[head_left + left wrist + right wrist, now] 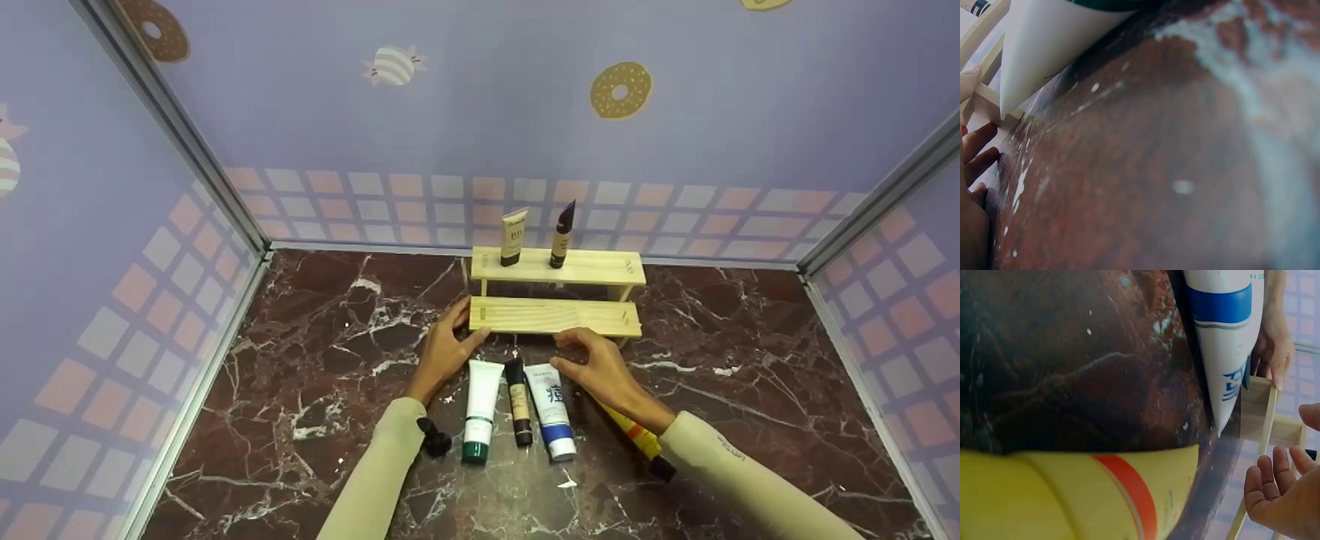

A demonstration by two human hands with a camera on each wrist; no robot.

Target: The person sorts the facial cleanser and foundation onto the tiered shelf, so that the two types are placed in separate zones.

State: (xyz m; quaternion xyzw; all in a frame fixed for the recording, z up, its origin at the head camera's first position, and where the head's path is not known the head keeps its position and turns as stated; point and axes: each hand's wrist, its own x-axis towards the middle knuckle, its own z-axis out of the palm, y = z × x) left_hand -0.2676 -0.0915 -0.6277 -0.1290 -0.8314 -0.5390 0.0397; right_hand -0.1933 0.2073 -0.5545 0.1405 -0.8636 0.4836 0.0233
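A two-tier wooden display stand [555,315] stands near the back wall. My left hand [444,351] grips the left end of its lower shelf, the thumb at the front corner and the fingers round the side. In front of that shelf's right half is my right hand [604,371], fingers loosely bent and holding nothing. Between the hands lie a white tube with a green cap [480,409], a slim black-and-beige tube [519,405] and a white tube with a blue band [551,412]. A yellow tube [1072,489] lies under the right forearm, partly hidden in the head view.
On the upper shelf stand a cream tube with a dark cap [513,238] and a dark-and-tan tube [561,238]. The marbled dark red tabletop [337,375] is bounded by patterned panels [420,135] at the back and both sides.
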